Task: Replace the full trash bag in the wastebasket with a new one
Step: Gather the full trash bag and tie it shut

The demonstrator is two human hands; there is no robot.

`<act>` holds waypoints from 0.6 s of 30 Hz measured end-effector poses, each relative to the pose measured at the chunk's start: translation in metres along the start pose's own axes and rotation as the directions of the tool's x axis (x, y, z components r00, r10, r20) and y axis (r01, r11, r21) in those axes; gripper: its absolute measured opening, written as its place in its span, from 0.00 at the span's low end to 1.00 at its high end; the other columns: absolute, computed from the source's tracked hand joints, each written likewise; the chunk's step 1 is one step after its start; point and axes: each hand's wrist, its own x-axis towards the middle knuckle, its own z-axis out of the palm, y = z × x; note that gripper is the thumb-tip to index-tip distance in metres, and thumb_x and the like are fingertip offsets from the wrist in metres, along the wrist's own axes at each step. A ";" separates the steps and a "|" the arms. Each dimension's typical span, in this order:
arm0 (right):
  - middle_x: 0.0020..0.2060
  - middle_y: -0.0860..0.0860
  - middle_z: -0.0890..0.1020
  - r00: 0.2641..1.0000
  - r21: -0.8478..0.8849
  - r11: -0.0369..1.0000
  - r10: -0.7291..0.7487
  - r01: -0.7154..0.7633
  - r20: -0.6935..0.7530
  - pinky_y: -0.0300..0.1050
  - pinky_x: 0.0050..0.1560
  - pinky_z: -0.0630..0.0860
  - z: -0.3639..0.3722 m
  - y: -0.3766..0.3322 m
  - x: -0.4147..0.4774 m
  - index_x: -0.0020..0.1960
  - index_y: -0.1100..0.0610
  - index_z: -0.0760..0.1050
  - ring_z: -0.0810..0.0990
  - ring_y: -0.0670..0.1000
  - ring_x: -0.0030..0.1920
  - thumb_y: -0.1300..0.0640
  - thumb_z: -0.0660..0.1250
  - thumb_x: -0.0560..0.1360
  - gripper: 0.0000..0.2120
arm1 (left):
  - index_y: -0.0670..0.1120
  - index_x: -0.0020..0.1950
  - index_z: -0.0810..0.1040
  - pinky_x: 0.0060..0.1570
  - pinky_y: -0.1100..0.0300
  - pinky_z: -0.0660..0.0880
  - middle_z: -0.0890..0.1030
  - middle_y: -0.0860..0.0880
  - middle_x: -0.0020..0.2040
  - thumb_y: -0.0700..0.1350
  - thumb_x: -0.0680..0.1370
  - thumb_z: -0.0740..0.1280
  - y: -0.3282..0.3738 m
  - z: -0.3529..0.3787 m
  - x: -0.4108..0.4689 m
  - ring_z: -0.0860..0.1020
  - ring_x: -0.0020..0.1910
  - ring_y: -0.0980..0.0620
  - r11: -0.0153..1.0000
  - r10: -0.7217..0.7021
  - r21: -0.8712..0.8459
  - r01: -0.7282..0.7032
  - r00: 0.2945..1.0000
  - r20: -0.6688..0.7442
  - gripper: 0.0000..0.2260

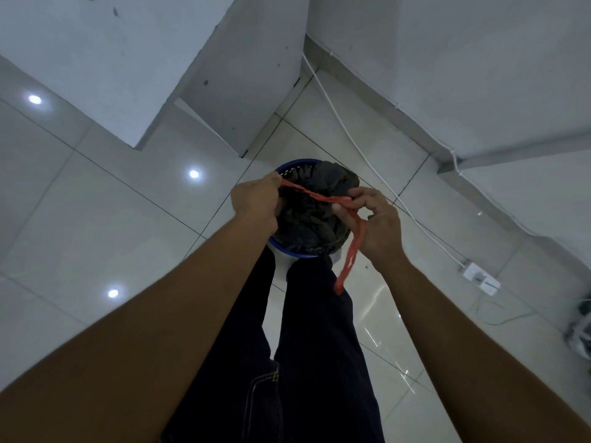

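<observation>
indoor room corner | glossy tiled floor (96, 199) | white walls (447, 59)

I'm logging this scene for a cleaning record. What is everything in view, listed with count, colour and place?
wastebasket: one, blue, on the floor ahead of the feet
trash bag: one, black, inside the wastebasket
drawstring: one, red, stretched between both hands, its end hanging down on the right
cable: one, white, along the right wall
socket: one, white, on the floor at right
left hand: gripping the drawstring
right hand: gripping the drawstring
legs: two, dark trousers
</observation>
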 end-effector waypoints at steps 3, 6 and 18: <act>0.47 0.61 0.80 1.000 0.016 1.000 0.017 -0.017 0.017 0.25 0.46 0.71 -0.003 0.002 -0.002 0.41 0.60 0.82 0.77 0.32 0.45 0.67 0.77 0.68 0.06 | 0.42 0.31 0.74 0.37 0.62 0.74 0.74 0.47 0.31 0.39 0.74 0.71 -0.004 -0.006 0.003 0.74 0.34 0.52 0.989 0.090 0.118 -0.090 0.996 0.007 0.12; 0.49 0.63 0.79 0.990 -0.036 0.999 0.013 -0.008 0.143 0.22 0.46 0.70 -0.008 0.010 -0.006 0.43 0.64 0.83 0.76 0.29 0.47 0.70 0.75 0.68 0.05 | 0.37 0.35 0.78 0.38 0.61 0.74 0.75 0.44 0.34 0.42 0.75 0.70 -0.009 -0.012 -0.004 0.73 0.33 0.54 0.861 0.383 0.316 -0.399 0.917 0.115 0.12; 0.73 0.51 0.68 0.955 0.145 0.978 0.104 -0.149 0.279 0.56 0.72 0.66 0.002 -0.001 -0.026 0.78 0.54 0.55 0.66 0.49 0.74 0.33 0.62 0.74 0.41 | 0.53 0.50 0.75 0.53 0.40 0.79 0.81 0.50 0.53 0.52 0.78 0.65 -0.023 -0.032 -0.005 0.81 0.54 0.46 0.786 0.299 0.377 -0.490 0.835 0.462 0.05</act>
